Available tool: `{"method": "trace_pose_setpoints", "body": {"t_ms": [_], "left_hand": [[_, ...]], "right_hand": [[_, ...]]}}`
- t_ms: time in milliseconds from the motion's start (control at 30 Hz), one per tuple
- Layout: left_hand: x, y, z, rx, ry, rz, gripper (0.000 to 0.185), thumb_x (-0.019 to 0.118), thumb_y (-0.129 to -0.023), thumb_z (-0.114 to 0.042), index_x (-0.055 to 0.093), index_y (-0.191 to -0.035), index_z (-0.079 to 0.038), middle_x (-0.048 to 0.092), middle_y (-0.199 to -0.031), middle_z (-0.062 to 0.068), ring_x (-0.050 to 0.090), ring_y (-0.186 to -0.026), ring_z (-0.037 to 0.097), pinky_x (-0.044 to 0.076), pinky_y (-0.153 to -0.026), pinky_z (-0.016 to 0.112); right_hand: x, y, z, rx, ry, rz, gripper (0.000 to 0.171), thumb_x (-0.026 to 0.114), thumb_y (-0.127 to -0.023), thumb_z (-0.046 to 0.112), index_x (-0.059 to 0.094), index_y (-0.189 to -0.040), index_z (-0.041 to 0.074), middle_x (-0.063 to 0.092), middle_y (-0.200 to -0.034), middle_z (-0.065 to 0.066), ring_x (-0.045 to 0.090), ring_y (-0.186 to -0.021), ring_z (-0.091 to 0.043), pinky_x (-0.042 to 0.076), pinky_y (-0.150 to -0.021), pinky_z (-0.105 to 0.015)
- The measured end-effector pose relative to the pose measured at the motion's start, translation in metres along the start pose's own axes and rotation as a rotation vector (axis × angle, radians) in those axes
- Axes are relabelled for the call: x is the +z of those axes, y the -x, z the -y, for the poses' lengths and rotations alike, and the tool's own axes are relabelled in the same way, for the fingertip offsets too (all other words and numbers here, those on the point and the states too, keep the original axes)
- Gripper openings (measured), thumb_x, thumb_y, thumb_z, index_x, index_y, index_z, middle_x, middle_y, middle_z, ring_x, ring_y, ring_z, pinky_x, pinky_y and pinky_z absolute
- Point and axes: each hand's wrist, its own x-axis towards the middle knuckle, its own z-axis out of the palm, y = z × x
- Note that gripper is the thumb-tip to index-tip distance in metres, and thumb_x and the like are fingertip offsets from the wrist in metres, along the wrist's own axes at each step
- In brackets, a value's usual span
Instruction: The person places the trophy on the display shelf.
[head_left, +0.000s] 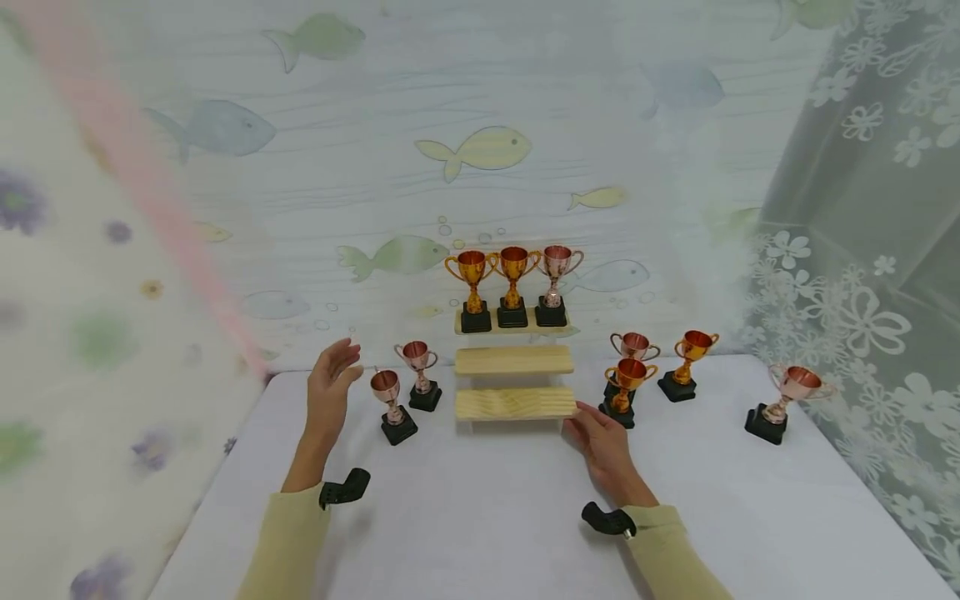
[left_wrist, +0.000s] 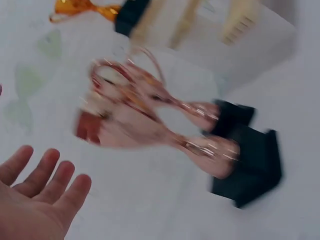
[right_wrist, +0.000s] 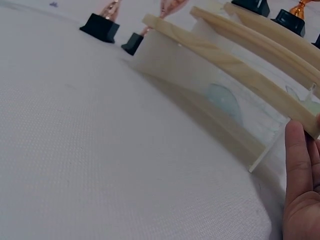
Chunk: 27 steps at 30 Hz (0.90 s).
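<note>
**Open left hand beside two rose trophies, right hand at the wooden steps**

The left hand [head_left: 330, 383] is raised off the white cloth-covered table [head_left: 480, 517] with its fingers straight and spread, grasping nothing. Just right of it stand two small rose-copper trophy cups on black bases [head_left: 392, 407], one slightly nearer than the other; the left wrist view shows them blurred, close to the open fingertips [left_wrist: 60, 177] but not touching.

The right hand [head_left: 603, 446] lies low on the table, fingers extended and relaxed, their tips against the near right corner of the three-tier stepped display stand with pale wooden treads [head_left: 514, 403]. In the right wrist view a finger [right_wrist: 296, 150] rests at the end of the lowest tread, nothing gripped.

The stand's far, top step carries three trophy cups in a row [head_left: 513, 287]: two golden-orange ones and a rose one at the right. The two lower steps are bare wood.

Right of the stand sit three more small trophies in a cluster [head_left: 633, 375], and a single rose trophy [head_left: 783, 400] stands well apart at the far right.
</note>
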Motion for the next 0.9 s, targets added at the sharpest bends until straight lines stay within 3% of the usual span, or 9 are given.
{"method": "trace_pose_setpoints", "body": {"t_ms": [167,267,367,533,900], "left_hand": [[0.002,0.008,0.038,-0.182,0.182,0.131,0.054,0.042,-0.104,-0.006,0.028,-0.155,0.005,0.038,-0.152,0.024,0.049,-0.124,0.009,0.047,-0.097,0.014],[0.008,0.009,0.051,-0.238,0.299,0.187,0.057,0.040,-0.103,-0.009,0.024,-0.156,0.003,0.040,-0.146,0.017,0.052,-0.118,0.004,0.049,-0.096,0.018],[0.013,0.009,0.057,-0.234,0.382,0.189,0.057,0.042,-0.102,-0.007,0.025,-0.155,0.004,0.049,-0.133,0.006,0.055,-0.113,0.005,0.050,-0.093,0.019],[0.015,0.008,0.061,-0.201,0.402,0.158,0.054,0.049,-0.102,0.001,0.031,-0.152,0.003,0.056,-0.124,-0.001,0.058,-0.112,0.007,0.054,-0.091,0.019],[0.010,0.015,0.065,-0.141,0.271,0.111,0.056,0.065,-0.098,-0.002,0.042,-0.149,-0.004,0.065,-0.118,-0.004,0.067,-0.108,0.006,0.057,-0.092,0.020]], "right_hand": [[-0.002,0.001,0.002,0.002,0.004,0.001,0.047,0.057,-0.103,0.011,0.047,-0.147,-0.003,0.059,-0.132,-0.010,0.068,-0.100,-0.006,0.057,-0.094,-0.022],[-0.003,0.002,0.004,0.002,-0.001,0.005,0.049,0.056,-0.103,0.011,0.045,-0.149,-0.003,0.061,-0.128,-0.007,0.068,-0.099,-0.005,0.057,-0.094,-0.022],[-0.004,0.004,0.006,0.015,-0.008,0.020,0.049,0.054,-0.105,0.011,0.043,-0.151,-0.002,0.059,-0.131,-0.007,0.067,-0.100,-0.004,0.056,-0.096,-0.021],[-0.001,0.004,0.005,0.031,-0.014,0.026,0.047,0.051,-0.106,0.012,0.043,-0.151,-0.001,0.055,-0.136,-0.010,0.068,-0.100,-0.004,0.055,-0.097,-0.022],[0.001,0.004,0.006,0.028,-0.018,0.020,0.047,0.051,-0.106,0.012,0.043,-0.151,-0.001,0.053,-0.141,-0.013,0.068,-0.100,-0.004,0.055,-0.097,-0.022]]}}
